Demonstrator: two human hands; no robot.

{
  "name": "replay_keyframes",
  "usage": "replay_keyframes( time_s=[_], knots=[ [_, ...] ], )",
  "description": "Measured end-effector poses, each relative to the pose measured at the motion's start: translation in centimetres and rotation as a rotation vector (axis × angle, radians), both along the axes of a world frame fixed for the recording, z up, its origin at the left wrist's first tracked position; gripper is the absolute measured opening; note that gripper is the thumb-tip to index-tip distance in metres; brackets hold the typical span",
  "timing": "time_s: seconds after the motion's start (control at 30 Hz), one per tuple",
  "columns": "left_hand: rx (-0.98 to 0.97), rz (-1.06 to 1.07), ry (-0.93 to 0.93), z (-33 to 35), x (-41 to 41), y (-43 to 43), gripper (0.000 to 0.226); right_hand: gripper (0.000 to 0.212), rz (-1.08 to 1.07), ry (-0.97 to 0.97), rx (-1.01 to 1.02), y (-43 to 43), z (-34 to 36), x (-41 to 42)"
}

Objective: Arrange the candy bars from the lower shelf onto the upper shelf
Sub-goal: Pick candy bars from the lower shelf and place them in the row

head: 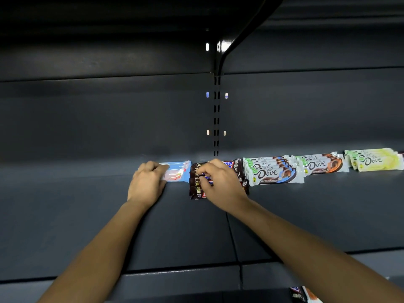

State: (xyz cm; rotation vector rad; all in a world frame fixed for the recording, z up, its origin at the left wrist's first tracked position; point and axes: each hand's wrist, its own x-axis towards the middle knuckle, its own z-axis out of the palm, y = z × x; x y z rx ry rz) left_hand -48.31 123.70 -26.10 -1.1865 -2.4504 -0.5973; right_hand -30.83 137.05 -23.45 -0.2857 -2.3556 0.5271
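Two hands work side by side on the dark grey metal upper shelf [87, 215]. The left hand [148, 182] curls over the near end of the pale blue plastic-wrapped bars [178, 173], and the right hand [220, 184] appears to pinch the dark brown glossy-wrapped bars [196, 190] (its fingertips are blurred). To square the row well, nudge both stacks level with the white Dove bars [273, 173] just beside them, fronts flush. Further candy bars [303, 294] lie below, at the bottom edge.

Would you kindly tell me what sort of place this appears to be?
Probably a shop aisle: dark metal shelf with a slotted upright, and Dove bars faced in neat rows. The left hand holds light blue bars; the right hand pinches brown bars.
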Motion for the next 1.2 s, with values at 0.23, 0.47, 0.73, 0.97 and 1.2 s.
replay_keyframes(
  time_s=[0.23,0.47,0.73,0.97,1.2],
  knots=[
    [-0.022,-0.015,0.047,0.1,0.4,0.2,0.049,0.016,-0.034,0.013,0.005,1.3,0.1,2.0],
    [0.03,-0.007,0.019,2.1,2.5,0.5,0.051,0.015,-0.058,0.005,0.032,2.7,0.3,4.3],
    [0.172,-0.153,-0.034,7.1,10.8,2.4,0.026,0.017,-0.165,-0.024,0.042,4.6,1.2,7.8],
    [0.023,-0.362,-0.02,6.0,20.2,8.9,0.037,0.021,-0.304,-0.059,0.033,6.4,1.6,12.2],
    [-0.005,-0.501,-0.03,4.8,27.9,14.7,0.045,0.022,-0.532,-0.053,0.078,10.0,1.7,22.1]
  ],
)
